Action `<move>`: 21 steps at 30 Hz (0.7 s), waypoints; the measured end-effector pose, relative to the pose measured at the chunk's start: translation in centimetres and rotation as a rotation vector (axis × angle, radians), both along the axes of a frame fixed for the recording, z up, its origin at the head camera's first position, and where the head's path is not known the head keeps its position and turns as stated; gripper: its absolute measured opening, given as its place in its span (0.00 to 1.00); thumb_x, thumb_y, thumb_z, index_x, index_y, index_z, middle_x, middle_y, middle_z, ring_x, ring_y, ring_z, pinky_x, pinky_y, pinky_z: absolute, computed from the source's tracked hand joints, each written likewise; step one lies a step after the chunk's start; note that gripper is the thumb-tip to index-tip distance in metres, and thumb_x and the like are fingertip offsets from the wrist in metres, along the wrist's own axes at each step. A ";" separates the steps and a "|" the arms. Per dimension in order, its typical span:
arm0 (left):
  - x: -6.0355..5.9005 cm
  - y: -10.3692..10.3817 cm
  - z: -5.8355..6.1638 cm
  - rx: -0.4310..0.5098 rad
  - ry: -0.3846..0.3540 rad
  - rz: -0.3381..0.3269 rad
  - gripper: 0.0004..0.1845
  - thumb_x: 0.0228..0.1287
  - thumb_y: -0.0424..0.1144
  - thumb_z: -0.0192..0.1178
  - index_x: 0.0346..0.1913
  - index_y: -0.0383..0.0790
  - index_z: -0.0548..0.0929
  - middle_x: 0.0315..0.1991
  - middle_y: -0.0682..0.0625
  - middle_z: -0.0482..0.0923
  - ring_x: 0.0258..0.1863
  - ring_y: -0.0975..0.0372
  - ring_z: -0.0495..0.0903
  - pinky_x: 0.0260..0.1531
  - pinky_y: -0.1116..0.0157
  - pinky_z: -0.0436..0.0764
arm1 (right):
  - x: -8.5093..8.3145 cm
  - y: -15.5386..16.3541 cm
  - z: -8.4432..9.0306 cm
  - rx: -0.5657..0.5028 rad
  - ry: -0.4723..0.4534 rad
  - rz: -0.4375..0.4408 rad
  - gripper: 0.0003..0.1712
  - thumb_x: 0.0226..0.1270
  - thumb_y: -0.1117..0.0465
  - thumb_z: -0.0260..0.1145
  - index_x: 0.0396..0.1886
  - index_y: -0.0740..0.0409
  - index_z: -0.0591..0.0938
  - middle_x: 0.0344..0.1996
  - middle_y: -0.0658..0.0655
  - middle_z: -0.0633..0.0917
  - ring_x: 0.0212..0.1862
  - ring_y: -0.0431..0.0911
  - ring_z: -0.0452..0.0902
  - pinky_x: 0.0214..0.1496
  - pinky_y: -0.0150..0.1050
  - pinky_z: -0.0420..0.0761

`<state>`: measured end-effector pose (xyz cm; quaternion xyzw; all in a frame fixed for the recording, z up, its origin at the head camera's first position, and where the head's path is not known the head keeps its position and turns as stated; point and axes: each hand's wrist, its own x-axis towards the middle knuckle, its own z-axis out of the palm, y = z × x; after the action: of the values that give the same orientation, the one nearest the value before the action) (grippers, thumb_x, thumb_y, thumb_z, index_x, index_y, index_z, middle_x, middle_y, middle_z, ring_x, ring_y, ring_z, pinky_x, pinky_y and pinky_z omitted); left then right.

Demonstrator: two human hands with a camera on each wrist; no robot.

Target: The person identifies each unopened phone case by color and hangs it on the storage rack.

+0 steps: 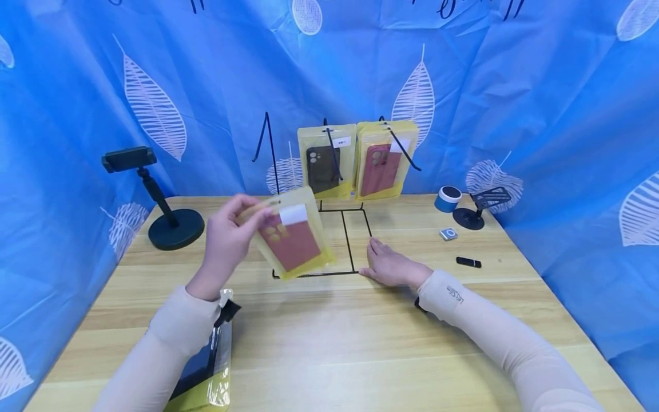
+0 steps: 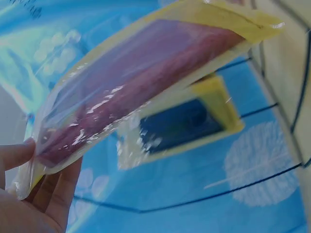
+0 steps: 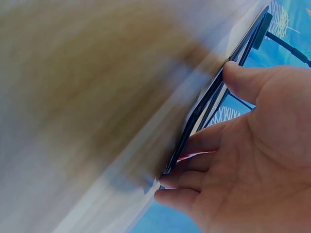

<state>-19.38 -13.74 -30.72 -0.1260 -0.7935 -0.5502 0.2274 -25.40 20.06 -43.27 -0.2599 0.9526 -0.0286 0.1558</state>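
Note:
My left hand [image 1: 229, 237] pinches the top edge of a yellow packet with a red phone case [image 1: 294, 237], holding it tilted in the air above the table; the left wrist view shows that red-case packet [image 2: 141, 77] from beneath, thumb and fingers on its corner. My right hand [image 1: 388, 264] lies flat on the table, fingers straight, pressing on the black wire base [image 1: 355, 243] of a display rack; its fingertips [image 3: 177, 182] touch the wire frame [image 3: 204, 109]. On the rack's hooks hang a black-case packet [image 1: 325, 163] and a red-case packet [image 1: 382, 161].
A packet with a dark case [image 1: 206, 366] lies at the near left under my forearm. A black phone stand [image 1: 170, 223] stands at left. At right are a blue round speaker [image 1: 448, 198], a small black stand [image 1: 476, 209], a small silver device [image 1: 448, 233] and a black stick [image 1: 468, 262].

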 end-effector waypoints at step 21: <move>-4.2 -1.2 4.7 0.121 0.095 0.030 0.12 0.63 0.39 0.69 0.43 0.39 0.78 0.36 0.60 0.85 0.37 0.63 0.82 0.36 0.74 0.83 | 0.0 0.0 0.0 -0.002 -0.004 -0.001 0.47 0.79 0.40 0.47 0.75 0.77 0.51 0.76 0.77 0.46 0.79 0.64 0.40 0.81 0.55 0.49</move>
<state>-23.54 -14.97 -25.98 -0.1262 -0.7488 -0.5872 0.2803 -25.42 20.08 -43.29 -0.2593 0.9524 -0.0304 0.1574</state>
